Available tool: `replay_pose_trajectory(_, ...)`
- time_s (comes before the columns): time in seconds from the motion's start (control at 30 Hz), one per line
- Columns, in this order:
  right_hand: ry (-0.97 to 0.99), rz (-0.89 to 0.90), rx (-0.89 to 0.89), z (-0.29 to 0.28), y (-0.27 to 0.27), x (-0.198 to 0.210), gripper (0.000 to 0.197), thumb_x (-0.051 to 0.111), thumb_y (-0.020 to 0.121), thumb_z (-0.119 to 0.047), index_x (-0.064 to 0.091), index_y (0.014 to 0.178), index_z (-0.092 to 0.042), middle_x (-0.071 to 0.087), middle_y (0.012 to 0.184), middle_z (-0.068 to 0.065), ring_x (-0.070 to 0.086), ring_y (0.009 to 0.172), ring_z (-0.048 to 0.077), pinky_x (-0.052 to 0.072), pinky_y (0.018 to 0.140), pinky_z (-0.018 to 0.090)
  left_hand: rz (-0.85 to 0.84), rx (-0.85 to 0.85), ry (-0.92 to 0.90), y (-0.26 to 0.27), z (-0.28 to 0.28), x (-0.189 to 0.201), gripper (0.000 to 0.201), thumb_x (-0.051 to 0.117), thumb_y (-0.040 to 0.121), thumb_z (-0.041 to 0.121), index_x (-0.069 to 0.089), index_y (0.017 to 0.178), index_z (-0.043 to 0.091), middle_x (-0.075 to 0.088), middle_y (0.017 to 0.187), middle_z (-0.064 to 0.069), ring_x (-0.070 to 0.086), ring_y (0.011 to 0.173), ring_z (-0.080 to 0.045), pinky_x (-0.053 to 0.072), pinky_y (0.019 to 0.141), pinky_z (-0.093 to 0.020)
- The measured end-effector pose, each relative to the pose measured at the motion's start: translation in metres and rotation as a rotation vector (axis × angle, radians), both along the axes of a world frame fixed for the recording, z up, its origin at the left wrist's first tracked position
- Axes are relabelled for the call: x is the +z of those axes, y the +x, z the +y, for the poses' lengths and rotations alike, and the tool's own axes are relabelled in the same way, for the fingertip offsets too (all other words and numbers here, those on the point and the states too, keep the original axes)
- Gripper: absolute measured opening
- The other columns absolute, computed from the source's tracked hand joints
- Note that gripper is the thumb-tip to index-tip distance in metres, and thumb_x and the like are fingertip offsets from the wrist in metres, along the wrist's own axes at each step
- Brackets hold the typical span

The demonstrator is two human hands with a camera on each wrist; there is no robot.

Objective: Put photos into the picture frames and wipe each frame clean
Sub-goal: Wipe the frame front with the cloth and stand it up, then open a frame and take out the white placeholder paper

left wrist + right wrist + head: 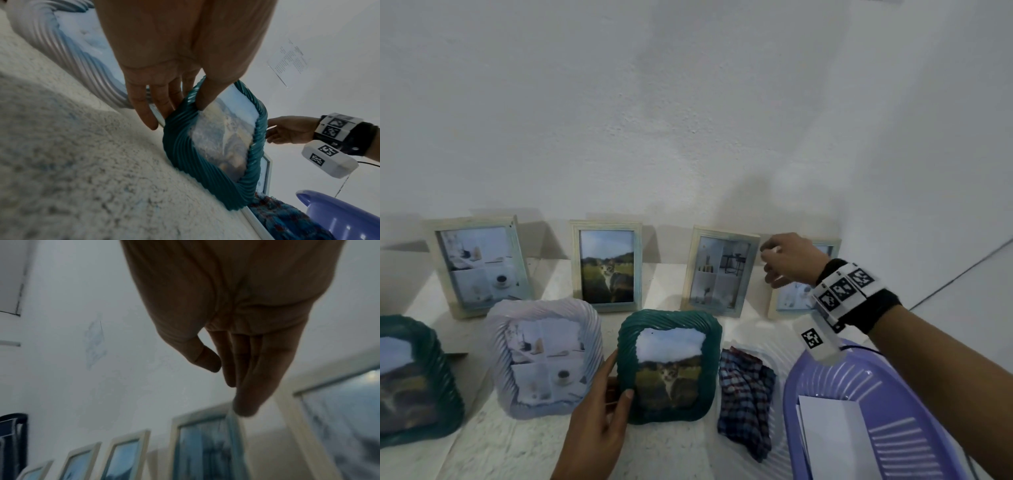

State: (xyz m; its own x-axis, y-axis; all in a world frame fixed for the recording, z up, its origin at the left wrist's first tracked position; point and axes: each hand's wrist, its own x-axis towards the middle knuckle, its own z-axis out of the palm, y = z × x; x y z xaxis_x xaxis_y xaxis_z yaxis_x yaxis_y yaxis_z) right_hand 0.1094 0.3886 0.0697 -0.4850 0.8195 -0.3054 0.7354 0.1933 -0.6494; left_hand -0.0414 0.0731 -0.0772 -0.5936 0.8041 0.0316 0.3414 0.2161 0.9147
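A teal ribbed frame (669, 368) with a cat photo stands upright at the front middle of the white table. My left hand (618, 378) grips its left edge, thumb on the front and fingers behind, as the left wrist view shows for the hand (185, 105) and the frame (216, 146). My right hand (774, 263) hovers in front of the far right wooden frame (794, 298) in the back row. Its fingers hang relaxed and hold nothing (226, 378). That frame is partly hidden behind the hand. A plaid cloth (746, 401) lies crumpled right of the teal frame.
A purple basket (859, 387) with white sheets (832, 438) sits at the front right. A lavender ribbed frame (544, 359) and a second teal frame (414, 377) stand to the left. Three wooden frames (606, 265) with photos stand along the wall.
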Motion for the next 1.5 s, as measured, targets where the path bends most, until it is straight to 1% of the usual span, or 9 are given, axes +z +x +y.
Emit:
replay_pose_trajectory(0.13,0.364,0.043,-0.056,0.013,0.028,0.039,0.017,0.051,0.090,-0.014,0.066,0.091,-0.007,0.070,0.075,0.010,0.068,0.064,0.026,0.059,0.058,0.035,-0.023,-0.023,-0.068,0.002,0.001,0.001,0.051,0.058,0.091,0.009,0.042,0.120,0.049,0.061,0.104,0.009,0.063,0.095,-0.002,0.046,0.067,-0.004)
replay_pose_trajectory(0.27,0.565,-0.083,-0.196,0.055,0.063,0.038,0.026,0.055,0.088,-0.017,0.060,0.114,-0.015,0.065,0.104,0.009,0.059,0.096,0.030,0.043,0.079,0.030,-0.026,-0.001,-0.076,0.007,0.004,0.001,0.042,0.052,0.094,0.009,0.039,0.129,0.027,0.055,0.118,0.001,0.052,0.097,0.002,0.041,0.079,-0.014)
replay_pose_trajectory(0.4,0.267,-0.229,-0.103,0.082,0.082,0.011,0.047,0.057,0.092,-0.014,0.044,0.137,-0.017,0.053,0.129,0.019,0.055,0.108,0.034,0.045,0.093,0.040,-0.016,0.024,-0.085,0.010,0.006,0.003,0.043,0.051,0.094,0.009,0.041,0.133,0.023,0.053,0.123,0.000,0.053,0.104,-0.008,0.041,0.087,-0.023)
replay_pose_trajectory(0.53,-0.020,0.052,-0.268,0.080,0.087,-0.009,0.029,0.053,0.090,0.001,0.058,0.112,-0.017,0.062,0.109,0.022,0.062,0.089,0.031,0.055,0.077,0.041,-0.091,0.041,-0.156,0.012,0.002,0.006,0.043,0.054,0.094,0.014,0.040,0.132,0.028,0.056,0.116,-0.001,0.055,0.091,-0.002,0.043,0.086,-0.023)
replay_pose_trajectory(0.67,-0.006,0.152,-0.249,0.070,0.091,-0.006,0.022,0.053,0.090,0.005,0.056,0.100,-0.014,0.061,0.094,0.018,0.061,0.077,0.026,0.054,0.068,0.035,-0.118,0.081,-0.238,0.014,-0.008,0.006,0.047,0.061,0.092,0.020,0.045,0.135,0.027,0.063,0.113,-0.004,0.060,0.104,-0.022,0.044,0.097,-0.035)
replay_pose_trajectory(0.9,0.163,0.260,-0.162,0.050,0.112,0.031,0.019,0.050,0.094,0.002,0.053,0.101,-0.015,0.061,0.089,0.020,0.058,0.085,0.030,0.055,0.075,0.042,-0.105,0.121,-0.252,0.008,-0.033,0.003,0.035,0.065,0.089,0.017,0.058,0.123,0.024,0.065,0.107,-0.005,0.059,0.103,-0.023,0.045,0.095,-0.033)
replay_pose_trajectory(1.1,0.376,0.371,-0.123,0.011,0.140,0.076,0.020,0.054,0.093,-0.003,0.056,0.105,-0.020,0.059,0.087,0.029,0.060,0.083,0.029,0.056,0.082,0.052,0.038,0.157,-0.146,0.008,-0.054,0.033,0.018,0.066,0.090,0.020,0.063,0.084,0.036,0.070,0.104,-0.006,0.062,0.092,-0.022,0.046,0.079,-0.025)
replay_pose_trajectory(1.3,0.485,0.571,-0.057,-0.069,0.149,0.113,0.025,0.056,0.092,-0.002,0.058,0.109,-0.020,0.060,0.085,0.024,0.062,0.081,0.025,0.059,0.073,0.044,0.125,-0.008,0.044,0.022,-0.061,0.096,0.015,0.058,0.091,0.025,0.067,0.101,0.033,0.067,0.103,0.019,0.061,0.092,0.009,0.044,0.070,-0.003)
replay_pose_trajectory(1.5,0.276,0.755,0.120,-0.155,0.139,0.110,0.026,0.056,0.093,-0.004,0.056,0.118,-0.008,0.057,0.094,0.036,0.061,0.079,0.022,0.057,0.068,0.045,0.087,-0.129,0.269,0.054,-0.056,0.152,0.032,0.055,0.090,0.034,0.059,0.121,0.030,0.064,0.112,0.023,0.057,0.106,0.008,0.043,0.080,-0.002)
